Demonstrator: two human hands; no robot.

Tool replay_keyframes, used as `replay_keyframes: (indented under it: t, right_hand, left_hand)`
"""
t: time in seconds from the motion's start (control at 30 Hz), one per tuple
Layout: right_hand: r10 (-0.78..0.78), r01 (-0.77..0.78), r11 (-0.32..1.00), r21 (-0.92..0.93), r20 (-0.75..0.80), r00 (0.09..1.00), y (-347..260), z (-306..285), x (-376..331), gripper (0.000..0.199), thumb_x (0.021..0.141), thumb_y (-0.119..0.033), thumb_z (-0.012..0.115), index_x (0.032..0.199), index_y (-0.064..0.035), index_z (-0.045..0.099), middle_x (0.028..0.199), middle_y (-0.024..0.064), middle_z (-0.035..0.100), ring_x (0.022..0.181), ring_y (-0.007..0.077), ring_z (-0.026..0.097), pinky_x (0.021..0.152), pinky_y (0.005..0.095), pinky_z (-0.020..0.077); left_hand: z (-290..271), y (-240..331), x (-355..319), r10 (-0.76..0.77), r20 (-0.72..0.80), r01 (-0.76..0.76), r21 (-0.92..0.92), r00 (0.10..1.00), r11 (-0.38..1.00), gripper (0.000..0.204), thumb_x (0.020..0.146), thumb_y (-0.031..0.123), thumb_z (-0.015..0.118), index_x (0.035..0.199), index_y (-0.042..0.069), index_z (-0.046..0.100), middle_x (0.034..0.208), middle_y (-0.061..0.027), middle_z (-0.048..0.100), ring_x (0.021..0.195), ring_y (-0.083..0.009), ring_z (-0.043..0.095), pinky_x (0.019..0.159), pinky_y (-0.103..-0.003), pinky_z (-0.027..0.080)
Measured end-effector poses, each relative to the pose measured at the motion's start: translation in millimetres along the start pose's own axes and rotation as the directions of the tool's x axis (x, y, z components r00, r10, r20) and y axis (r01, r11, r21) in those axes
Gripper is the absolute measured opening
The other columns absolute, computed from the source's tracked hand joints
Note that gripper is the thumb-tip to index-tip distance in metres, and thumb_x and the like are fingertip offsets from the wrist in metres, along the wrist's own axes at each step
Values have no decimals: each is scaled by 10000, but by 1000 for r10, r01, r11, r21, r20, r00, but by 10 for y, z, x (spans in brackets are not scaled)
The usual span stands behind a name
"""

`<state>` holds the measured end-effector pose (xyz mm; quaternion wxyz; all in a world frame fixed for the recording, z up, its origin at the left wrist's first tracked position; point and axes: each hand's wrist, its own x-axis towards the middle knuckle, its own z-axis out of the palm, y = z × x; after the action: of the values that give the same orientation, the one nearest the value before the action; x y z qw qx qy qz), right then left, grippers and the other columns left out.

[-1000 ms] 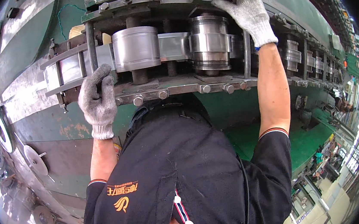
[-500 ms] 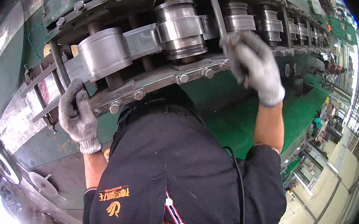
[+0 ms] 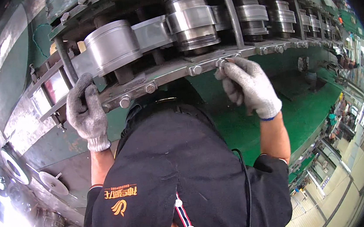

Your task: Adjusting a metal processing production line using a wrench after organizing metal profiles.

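My right hand (image 3: 251, 87), in a grey-white knit glove, is at the lower steel rail (image 3: 167, 77) of a long roller frame. Its thumb and forefinger close around a bolt (image 3: 220, 64) on the rail's front face; the fingertips partly cover it. My left hand (image 3: 88, 116), gloved alike, rests at the rail's left end beside an upright round bar (image 3: 66, 59). Its thumb and forefinger are bent, with a gap between them. Between my hands, a smooth wide steel roller (image 3: 113, 48) and a stepped steel roller (image 3: 191, 20) stand in the frame.
More rollers (image 3: 252, 17) run off to the right, with another upright bar (image 3: 230, 14) before them. Bolt heads (image 3: 124, 101) jut from the rail. Round metal discs (image 3: 53, 182) lie at the lower left. A green surface (image 3: 295, 111) spreads below the frame.
My right hand has come down from in front of the upright bar to a bolt on the lower rail. My left hand stays by the rail's left end. The whole view has shifted slightly.
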<state>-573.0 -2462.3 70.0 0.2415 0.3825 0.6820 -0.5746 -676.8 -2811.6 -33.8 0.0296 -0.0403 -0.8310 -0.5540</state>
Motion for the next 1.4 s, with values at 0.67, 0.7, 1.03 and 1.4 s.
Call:
replay_keyframes:
  t: [0.67, 0.7, 1.03, 1.4]
  right_hand:
    - [39, -41, 997, 70, 28, 999, 19, 25, 34, 393, 1033, -402, 605, 999, -22, 700, 673, 3, 610, 512, 78, 549, 448, 223, 408]
    - [31, -32, 997, 73, 14, 999, 14, 59, 18, 391, 1032, -402, 604, 998, -24, 699, 668, 1, 604, 510, 78, 545, 447, 223, 405]
    - [58, -53, 995, -87, 53, 997, -101, -72, 58, 381, 1025, -426, 615, 1000, -57, 706, 675, -41, 578, 507, 36, 469, 453, 196, 362]
    - [-4, 28, 959, 281, -84, 996, 176, 273, -24, 398, 1041, -418, 594, 1016, -34, 693, 629, -26, 548, 472, 51, 455, 418, 216, 330]
  left_hand:
    - [3, -16, -1, -5, -26, 4, -19, 1000, 1000, 228, 973, -42, 654, 1196, -41, 701, 1147, -130, 743, 1049, -167, 703, 905, -280, 563]
    - [11, -14, -1, -11, -26, 10, -29, 1000, 1000, 228, 974, -42, 652, 1196, -40, 701, 1147, -129, 743, 1046, -165, 703, 906, -279, 563]
    - [22, 28, 10, 21, -16, -21, 7, 1000, 1000, 235, 981, -42, 639, 1207, -36, 699, 1166, -125, 738, 1034, -154, 697, 908, -276, 561]
    - [12, -30, 2, 12, -27, -12, -2, 1000, 1000, 235, 970, -48, 649, 1198, -36, 705, 1154, -125, 739, 1040, -157, 694, 906, -280, 560]
